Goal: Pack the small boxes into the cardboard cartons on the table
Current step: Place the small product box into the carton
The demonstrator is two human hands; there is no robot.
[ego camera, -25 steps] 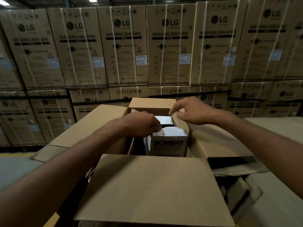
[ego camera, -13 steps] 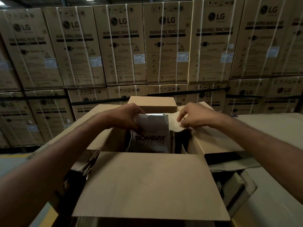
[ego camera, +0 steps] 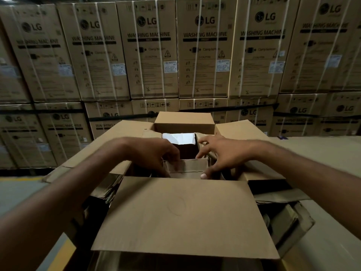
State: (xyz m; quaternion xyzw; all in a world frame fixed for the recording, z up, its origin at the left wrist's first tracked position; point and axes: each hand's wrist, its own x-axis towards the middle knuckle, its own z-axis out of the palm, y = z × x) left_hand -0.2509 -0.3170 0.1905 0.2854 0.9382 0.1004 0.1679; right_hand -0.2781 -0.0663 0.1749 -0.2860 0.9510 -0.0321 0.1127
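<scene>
Head view: left hand (ego camera: 156,155) and right hand (ego camera: 222,157) hold the box (ego camera: 188,167) inside the carton (ego camera: 185,212), fingers (ego camera: 203,152) clamped on its open top. Its loose flaps (ego camera: 178,137) could snag the carton wall and crumple if pushed.

Carton (ego camera: 175,216), centre frame: plain brown kraft, flaps unprinted, faint curved scuff on near flap. Small box (ego camera: 186,169) inside it: brown cardboard near flap, creased white far flap, dark interior. Stacked boxes (ego camera: 152,55) across upper frame: tan, black LG logo, black WASHING MACHINE lettering, black pictograms, white-blue labels, paired white vertical straps. Black band (ego camera: 58,110) across lower row. Floor (ego camera: 17,192), lower left: grey, yellow line (ego camera: 62,255).
</scene>
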